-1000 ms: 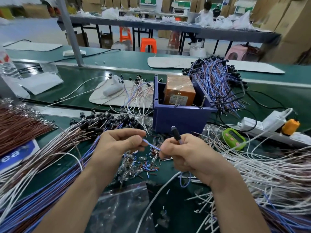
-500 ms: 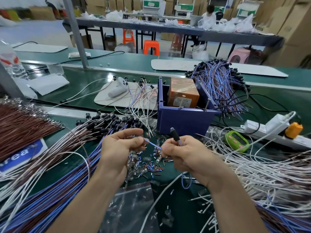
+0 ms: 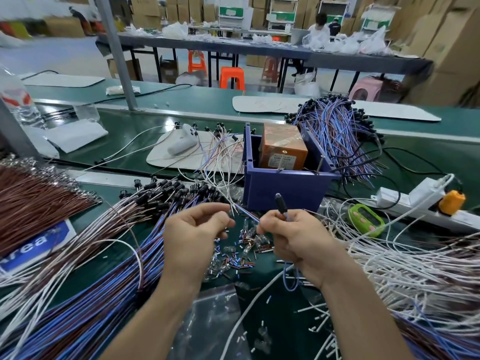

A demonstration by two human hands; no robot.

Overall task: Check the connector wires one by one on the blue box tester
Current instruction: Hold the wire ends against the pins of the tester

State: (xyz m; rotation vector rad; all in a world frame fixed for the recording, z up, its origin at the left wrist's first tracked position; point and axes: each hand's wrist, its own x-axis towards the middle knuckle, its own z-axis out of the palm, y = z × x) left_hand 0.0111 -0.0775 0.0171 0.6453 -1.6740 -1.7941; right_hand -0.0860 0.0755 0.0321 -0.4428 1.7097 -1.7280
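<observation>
While a heap of brown wires lies far left on the green counter, a fan of blue and white wires spreads next to it. The left hand has its fingers curled and pinches one end of a thin blue connector wire. Little cut bits lie on the counter between the two hands. The right hand is closed round the same wire, and its black plug sticks up above the fist. The blue box stands just behind the hands with an orange block inside. A green gadget and a white power strip sit to the right.
</observation>
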